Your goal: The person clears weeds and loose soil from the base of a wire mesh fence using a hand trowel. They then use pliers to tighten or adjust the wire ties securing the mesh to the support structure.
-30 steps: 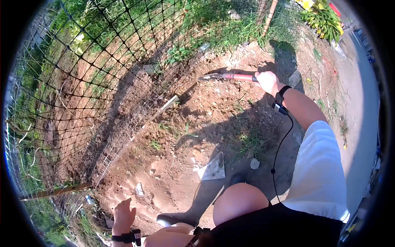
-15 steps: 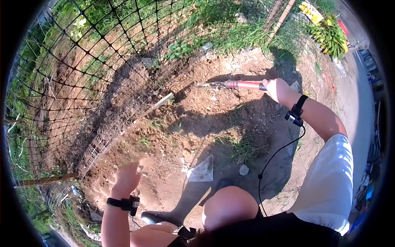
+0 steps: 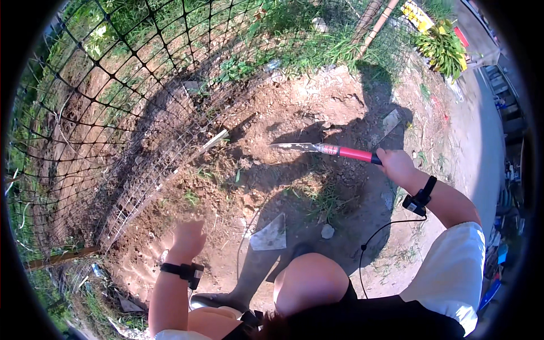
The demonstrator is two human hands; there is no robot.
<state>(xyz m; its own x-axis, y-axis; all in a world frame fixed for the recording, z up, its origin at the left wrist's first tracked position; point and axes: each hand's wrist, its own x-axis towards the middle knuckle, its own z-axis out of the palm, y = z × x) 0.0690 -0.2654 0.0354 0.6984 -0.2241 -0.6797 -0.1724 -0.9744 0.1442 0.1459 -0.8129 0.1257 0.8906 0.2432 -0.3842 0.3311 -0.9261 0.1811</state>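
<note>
My right hand [image 3: 395,166] is closed around the black end of a red-handled hand trowel [image 3: 352,153]. The tool lies nearly level, its narrow pointed metal blade aimed left over the loose brown soil [image 3: 258,148]. The blade is above or touching the dirt; which of these, I cannot tell. At lower left, my left hand [image 3: 188,241] hovers over or rests against dusty ground, away from the tool. Its fingers are smeared, so their pose is unclear. Each wrist wears a black strap with a small device.
Black plastic netting [image 3: 136,54] rises on the left, with wire mesh [image 3: 126,218] along its foot. A pale wooden strip [image 3: 213,141] sticks out there. A white flat piece [image 3: 268,235] and a stone [image 3: 327,231] lie near my boot [image 3: 218,300]. A leafy plant [image 3: 443,48] grows at upper right.
My right hand and the trowel have moved down, toward me, and slightly right, and the blade shows more clearly. My left hand has shifted a little to the right.
</note>
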